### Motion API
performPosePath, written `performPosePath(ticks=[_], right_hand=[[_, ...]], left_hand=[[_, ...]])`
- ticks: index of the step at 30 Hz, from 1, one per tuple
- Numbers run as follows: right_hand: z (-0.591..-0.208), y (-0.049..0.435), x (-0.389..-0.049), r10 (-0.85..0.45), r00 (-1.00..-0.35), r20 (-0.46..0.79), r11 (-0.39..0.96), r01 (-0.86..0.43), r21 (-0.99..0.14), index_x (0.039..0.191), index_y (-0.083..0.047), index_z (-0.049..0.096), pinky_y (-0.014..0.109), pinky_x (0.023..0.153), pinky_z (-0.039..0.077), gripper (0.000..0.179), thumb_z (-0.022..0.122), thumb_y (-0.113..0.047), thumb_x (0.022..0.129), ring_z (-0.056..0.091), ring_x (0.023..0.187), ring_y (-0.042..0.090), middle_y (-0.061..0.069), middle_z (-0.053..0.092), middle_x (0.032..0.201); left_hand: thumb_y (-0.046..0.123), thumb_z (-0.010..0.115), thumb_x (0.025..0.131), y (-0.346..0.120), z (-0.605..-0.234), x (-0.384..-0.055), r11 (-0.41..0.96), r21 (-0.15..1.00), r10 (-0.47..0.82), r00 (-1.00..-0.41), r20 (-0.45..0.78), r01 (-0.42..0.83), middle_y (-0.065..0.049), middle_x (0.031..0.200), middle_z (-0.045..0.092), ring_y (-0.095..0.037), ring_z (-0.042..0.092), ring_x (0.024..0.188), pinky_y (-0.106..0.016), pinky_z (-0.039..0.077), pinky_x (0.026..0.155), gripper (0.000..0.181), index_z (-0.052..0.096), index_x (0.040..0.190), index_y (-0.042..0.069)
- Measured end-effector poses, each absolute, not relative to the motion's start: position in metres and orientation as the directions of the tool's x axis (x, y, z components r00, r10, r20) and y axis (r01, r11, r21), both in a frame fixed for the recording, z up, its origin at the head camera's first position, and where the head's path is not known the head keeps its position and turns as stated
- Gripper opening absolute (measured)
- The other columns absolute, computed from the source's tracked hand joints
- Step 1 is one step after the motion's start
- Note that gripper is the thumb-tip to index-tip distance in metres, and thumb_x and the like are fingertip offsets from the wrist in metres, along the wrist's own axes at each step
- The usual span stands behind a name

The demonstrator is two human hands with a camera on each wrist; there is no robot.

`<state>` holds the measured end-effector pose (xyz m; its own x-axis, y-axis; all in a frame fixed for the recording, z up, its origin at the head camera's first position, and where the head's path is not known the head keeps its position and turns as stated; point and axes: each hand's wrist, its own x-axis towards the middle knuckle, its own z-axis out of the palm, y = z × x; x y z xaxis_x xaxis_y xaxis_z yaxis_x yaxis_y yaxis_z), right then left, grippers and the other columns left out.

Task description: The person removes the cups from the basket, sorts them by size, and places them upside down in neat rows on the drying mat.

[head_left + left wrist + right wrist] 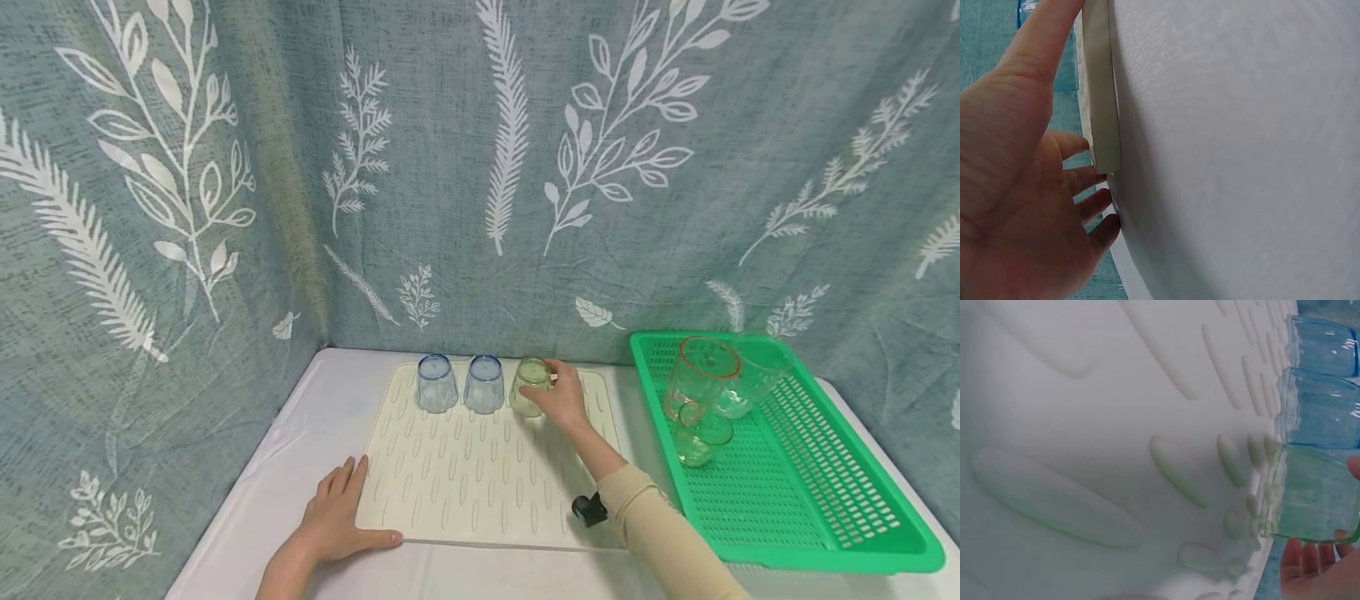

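My right hand grips a green-tinted drinking glass by its sides, thumb and fingers around it. The glass stands narrower end up at the back of a cream drying mat with raised oval ridges. To its left, two blue-tinted glasses stand the same way up in a row. My left hand rests at the mat's front left corner, fingers extended along the left edge and thumb at the front edge. In the left wrist view, the mat's edge lies between thumb and fingers.
A green plastic basket stands right of the mat. Inside are a large red-rimmed glass, a clear glass and a smaller green-tinted glass. A patterned curtain hangs behind the white-covered table.
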<state>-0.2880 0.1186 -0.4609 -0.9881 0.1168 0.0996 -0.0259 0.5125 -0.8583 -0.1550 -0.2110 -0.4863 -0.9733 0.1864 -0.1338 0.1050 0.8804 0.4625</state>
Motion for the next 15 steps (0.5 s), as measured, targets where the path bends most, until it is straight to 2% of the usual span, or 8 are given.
performPosePath(ticks=[10, 15], right_hand=[[-0.461, 0.123, -0.284, 0.113, -0.989, 0.094, 0.511, -0.023, -0.859, 0.140, 0.003, 0.046, 0.050, 0.087, 0.047, 0.069, 0.077, -0.022, 0.084, 0.051, 0.110, 0.038, 0.023, 0.049, 0.130], [-0.461, 0.125, -0.276, 0.154, -0.987, 0.050, 0.434, 0.022, -0.900, 0.142, 0.001, 0.044, 0.050, 0.090, 0.047, 0.069, 0.076, -0.023, 0.085, 0.048, 0.116, 0.039, 0.023, 0.047, 0.133]], left_hand=[[0.058, 0.085, 0.063, -0.209, -0.485, -0.155, 0.877, 0.468, 0.189, -0.973, -0.131, 0.107, -0.042, 0.147, 0.021, -0.058, 0.020, 0.133, -0.071, 0.024, 0.102, 0.128, 0.022, 0.146, -0.017], [0.058, 0.085, 0.063, -0.209, -0.485, -0.154, 0.880, 0.463, 0.188, -0.973, -0.136, 0.105, -0.042, 0.147, 0.021, -0.058, 0.021, 0.132, -0.071, 0.025, 0.102, 0.128, 0.022, 0.145, -0.017]])
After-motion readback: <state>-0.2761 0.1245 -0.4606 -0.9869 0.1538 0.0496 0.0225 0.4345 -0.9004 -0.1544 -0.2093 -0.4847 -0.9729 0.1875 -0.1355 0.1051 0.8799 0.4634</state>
